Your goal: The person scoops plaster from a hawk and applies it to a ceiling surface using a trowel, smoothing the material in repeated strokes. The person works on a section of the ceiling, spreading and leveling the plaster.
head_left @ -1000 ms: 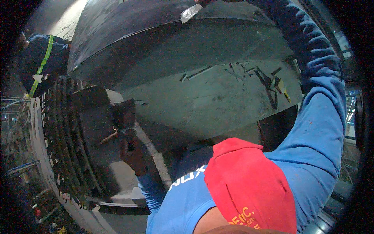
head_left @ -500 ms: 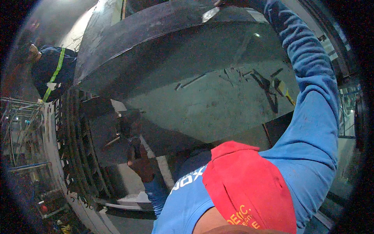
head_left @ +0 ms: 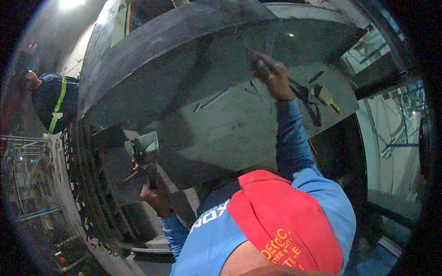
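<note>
My left hand (head_left: 156,198), low on the left, is closed round the dark handle of a putty knife (head_left: 147,141). Its wide, pale blade points up and away from me. Over the grey surface (head_left: 230,133) in front of me is my right hand (head_left: 272,79), its fingers closed on a second, smaller putty knife (head_left: 251,53). This blade shows only as a thin dark edge, and the fingers hide the handle. To the right of that hand lie a paintbrush (head_left: 335,106) with a yellow handle and some dark, angular pieces (head_left: 314,109).
A tall, curved dark panel (head_left: 152,50) borders the far side of the surface. A thin metal strip (head_left: 211,100) lies on it. Stacked dark ribs (head_left: 99,179) stand at the left. Beyond the panel's left end, another person (head_left: 55,101) wears dark clothing with a bright stripe.
My right hand has come down from the panel's top edge to over the grey surface, toward me. My left hand has shifted slightly, and its putty knife's blade now faces up, catching light.
</note>
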A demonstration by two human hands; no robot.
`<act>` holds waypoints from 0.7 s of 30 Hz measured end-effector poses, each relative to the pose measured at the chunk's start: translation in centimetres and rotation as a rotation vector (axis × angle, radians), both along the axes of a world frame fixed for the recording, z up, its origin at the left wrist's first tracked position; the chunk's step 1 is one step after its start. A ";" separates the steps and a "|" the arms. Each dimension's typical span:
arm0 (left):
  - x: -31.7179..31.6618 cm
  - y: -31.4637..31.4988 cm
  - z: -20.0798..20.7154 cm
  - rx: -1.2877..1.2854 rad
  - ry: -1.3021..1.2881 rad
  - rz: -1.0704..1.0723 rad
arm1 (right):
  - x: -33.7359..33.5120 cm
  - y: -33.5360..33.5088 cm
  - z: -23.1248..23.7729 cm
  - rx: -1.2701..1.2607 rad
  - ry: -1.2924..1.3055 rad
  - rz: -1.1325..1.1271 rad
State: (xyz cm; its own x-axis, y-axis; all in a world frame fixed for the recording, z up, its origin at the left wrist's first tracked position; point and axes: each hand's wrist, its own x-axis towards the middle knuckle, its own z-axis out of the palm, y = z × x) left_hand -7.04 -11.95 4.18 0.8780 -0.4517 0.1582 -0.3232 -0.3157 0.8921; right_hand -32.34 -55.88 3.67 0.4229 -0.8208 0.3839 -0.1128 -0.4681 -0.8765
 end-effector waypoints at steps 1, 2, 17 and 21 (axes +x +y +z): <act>0.0 -0.3 0.4 0.032 -0.024 -0.008 | 0.8 2.2 -0.9 0.207 -0.087 -0.047; 0.0 -0.6 0.7 0.065 -0.048 -0.016 | 1.3 3.2 -1.3 0.427 -0.149 -0.066; 1.4 0.6 -4.1 0.153 -0.111 -0.144 | 4.4 3.1 -4.3 0.234 -0.329 -0.185; 7.3 4.2 -3.3 0.120 -0.187 -0.249 | 9.1 3.4 -4.1 -0.462 0.057 -0.432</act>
